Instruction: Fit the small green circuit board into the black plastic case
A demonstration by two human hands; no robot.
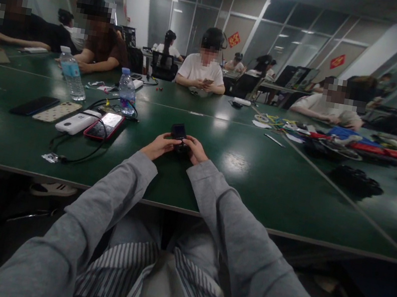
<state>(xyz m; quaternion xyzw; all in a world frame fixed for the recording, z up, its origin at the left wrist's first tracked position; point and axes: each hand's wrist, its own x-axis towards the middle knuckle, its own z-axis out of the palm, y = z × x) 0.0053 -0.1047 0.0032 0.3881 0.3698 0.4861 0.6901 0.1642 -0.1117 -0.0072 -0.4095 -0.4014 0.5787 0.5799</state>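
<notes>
A small black device [178, 130], with a dark, square, screen-like panel tilted up at its top, is held just above or on the green table [215, 184]. Its exact kind cannot be made out. My left hand [161, 146] is closed round its left side, thumb lying across the front. From the right, my right hand [195, 150] grips the opposite side, its thumb also at the front. The fingers behind and the lower part of the device are partly hidden.
To the left lie a dark phone [34, 105], a patterned phone [57, 111], a white power bank [78, 121], a red-edged phone [105, 126] and a black cable [85, 157]. Two bottles, one water bottle [72, 74], stand behind. Tangled coloured cords [279, 123] lie right. Several people sit around.
</notes>
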